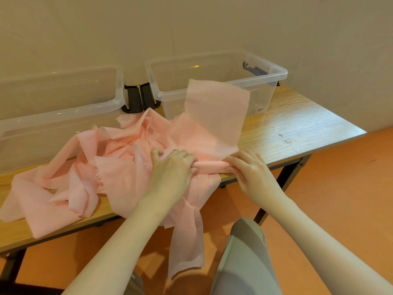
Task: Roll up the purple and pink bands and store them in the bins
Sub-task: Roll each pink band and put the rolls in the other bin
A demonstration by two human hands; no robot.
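- Along the worktop's (297, 124) back edge, at the left, stands a clear bin (63, 116) with nothing visible inside; black latch handles (138, 99) sit between it and the next one.
- Across the left and middle of the worktop lies the loose pink band (119, 162), crumpled in folds, with one tail hanging over the front edge toward the floor. No purple band shows anywhere in view.
- Near the front edge, just right of the heap, the left hand (172, 169) lies knuckles-up on the fabric with fingers curled over the left end of a small pink roll (209, 166) — its grip holds that end.
- Between the two hands the roll lies along the front edge, only a few turns thick by the look of it; a flat length of the band rises behind it, its free end lifted in front of the right bin.
- At the roll's right end the right hand (251, 169) pinches it with curled fingers, so both grips are closed on the same roll.
- Toward the back right corner stands the second clear bin (217, 81), also bare as far as I can see.
- Judgement: the step in hand is rolling the pink band, and it is early — most of the fabric is unrolled.
- Next move, as I read it: turn the roll on with both hands while keeping its ends level and feeding the tangled length in flat, or the roll may go crooked.
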